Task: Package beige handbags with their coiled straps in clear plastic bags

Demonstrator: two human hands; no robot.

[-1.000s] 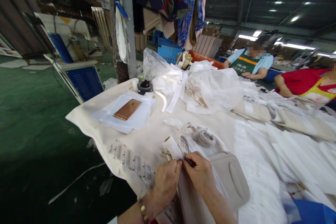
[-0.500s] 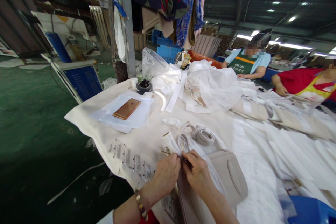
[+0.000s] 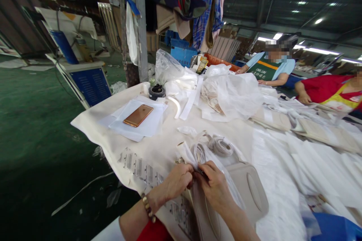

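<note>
My left hand (image 3: 178, 180) and my right hand (image 3: 214, 186) meet over a beige bag piece (image 3: 207, 216), fingers curled and pinching at the lower end of a white wrapping (image 3: 186, 153). The wrapping is bunched around a strap, and a bit of metal hardware shows by my left fingers. My fingertips hide the exact pinch spot. Just beyond lies a coiled beige strap (image 3: 221, 146). Right of my right hand, a second beige bag piece (image 3: 249, 186) with an oval stitched outline lies flat, partly under clear plastic film.
A phone (image 3: 138, 115) lies on white sheets (image 3: 132, 132) at the left of the table. A roll of black tape (image 3: 156, 92) stands behind it. Crumpled plastic (image 3: 234, 92) and stacked beige pieces (image 3: 271, 118) spread right. Two co-workers (image 3: 271, 69) are at the far side.
My left hand has shifted slightly down and left, its fingers less tightly bunched against the wrapping. My right hand stays at nearly the same spot. The view has moved slightly.
</note>
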